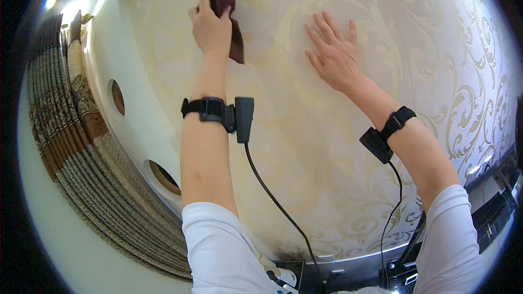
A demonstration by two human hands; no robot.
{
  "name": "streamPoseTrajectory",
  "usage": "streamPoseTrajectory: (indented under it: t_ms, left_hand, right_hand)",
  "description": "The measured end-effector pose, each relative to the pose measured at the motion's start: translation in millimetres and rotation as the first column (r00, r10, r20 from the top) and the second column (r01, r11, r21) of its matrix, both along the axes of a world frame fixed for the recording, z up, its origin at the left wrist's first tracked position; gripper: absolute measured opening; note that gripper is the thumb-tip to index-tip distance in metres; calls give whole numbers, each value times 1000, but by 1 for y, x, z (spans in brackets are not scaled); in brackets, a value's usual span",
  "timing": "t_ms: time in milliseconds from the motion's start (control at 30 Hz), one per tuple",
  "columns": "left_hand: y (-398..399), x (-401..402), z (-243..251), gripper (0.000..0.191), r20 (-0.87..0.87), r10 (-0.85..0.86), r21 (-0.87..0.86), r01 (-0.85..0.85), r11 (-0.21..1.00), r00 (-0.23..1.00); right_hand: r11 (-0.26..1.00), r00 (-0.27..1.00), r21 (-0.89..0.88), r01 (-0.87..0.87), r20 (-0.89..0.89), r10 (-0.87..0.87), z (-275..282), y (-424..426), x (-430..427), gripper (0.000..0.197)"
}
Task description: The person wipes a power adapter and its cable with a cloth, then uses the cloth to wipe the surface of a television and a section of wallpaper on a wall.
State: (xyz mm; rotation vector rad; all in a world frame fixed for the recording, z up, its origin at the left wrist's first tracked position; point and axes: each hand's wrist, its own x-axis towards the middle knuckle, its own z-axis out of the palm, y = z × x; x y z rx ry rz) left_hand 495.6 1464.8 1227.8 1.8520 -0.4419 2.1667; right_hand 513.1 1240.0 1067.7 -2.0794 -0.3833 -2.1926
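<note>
My left hand [212, 24] is raised high and grips a bunched dark maroon cloth [223, 1], pressed to the patterned wallpaper [265, 130]. One end of the cloth hangs below the thumb. To the right, my right hand [336, 57] rests against the same wall with its fingers spread and nothing held in it. Pale cream and gold scrolls run across the wallpaper, and faint yellowish patches show around the left hand. Each forearm wears a black strap carrying a small black device, the left one [244, 120] and the right one [376, 145], with cables running down.
Gathered brown and grey curtains [69, 130] hang at the left. Beside them a white panel [139, 130] has round openings. Dark furniture [490, 208] stands low at the right. A white roll [287, 276] and other small items sit at the bottom.
</note>
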Motion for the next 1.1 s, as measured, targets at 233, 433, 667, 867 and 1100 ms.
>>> streamPoseTrajectory:
  t_ms: [233,433,667,867,1100]
  left_hand:
    - [20,15,33,50,-133,247,-9,-250,968,960]
    - [7,-6,-8,44,3,95,17,-95,995,995]
    - [-29,-20,-83,58,-72,41,420,-7,907,997]
    - [-31,-19,-93,45,-88,60,395,-20,919,994]
    - [-34,-30,-162,54,-254,87,380,17,925,963]
  right_hand:
    - [999,999,-18,31,15,-31,-4,-7,11,56]
    - [998,997,-30,51,57,-50,-3,-8,16,59]
    - [998,993,-56,30,115,-23,-6,-5,13,58]
    - [999,998,-50,-13,-69,10,-1,-7,-4,69]
    - [997,998,72,-19,-62,23,-75,-30,-21,60]
